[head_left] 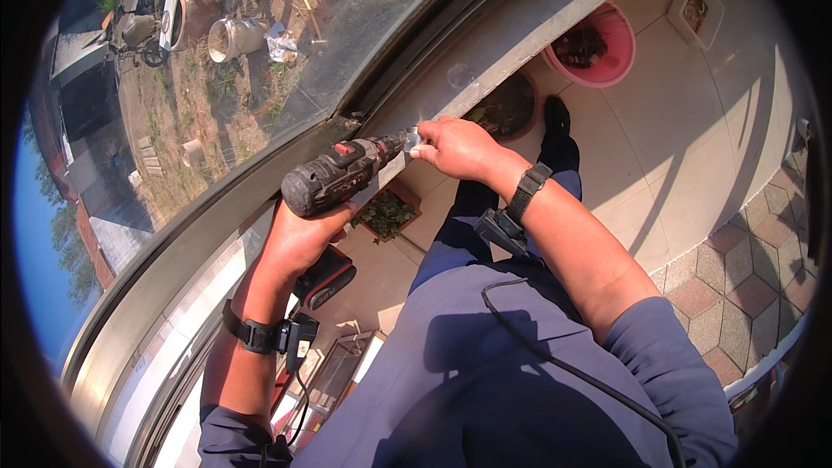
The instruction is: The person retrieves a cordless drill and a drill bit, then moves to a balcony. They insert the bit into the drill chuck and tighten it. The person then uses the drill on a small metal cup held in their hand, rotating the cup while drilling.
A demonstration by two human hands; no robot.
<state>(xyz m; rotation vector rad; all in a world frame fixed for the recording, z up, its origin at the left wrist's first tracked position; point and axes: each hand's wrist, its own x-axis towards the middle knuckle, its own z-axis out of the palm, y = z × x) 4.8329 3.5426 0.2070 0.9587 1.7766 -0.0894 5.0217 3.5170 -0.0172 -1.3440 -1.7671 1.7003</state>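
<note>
The cordless drill (334, 178) sat level against the window frame (217, 208). My left hand (299, 238) was wrapped tight around its grip; my right hand (455, 147) pinched closed at its chuck (400, 142).

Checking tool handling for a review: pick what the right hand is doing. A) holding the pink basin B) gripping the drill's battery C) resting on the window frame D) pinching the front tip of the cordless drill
D: the right hand has its fingertips pinched at the chuck end of the cordless drill, while the left hand wraps the handle.
</note>
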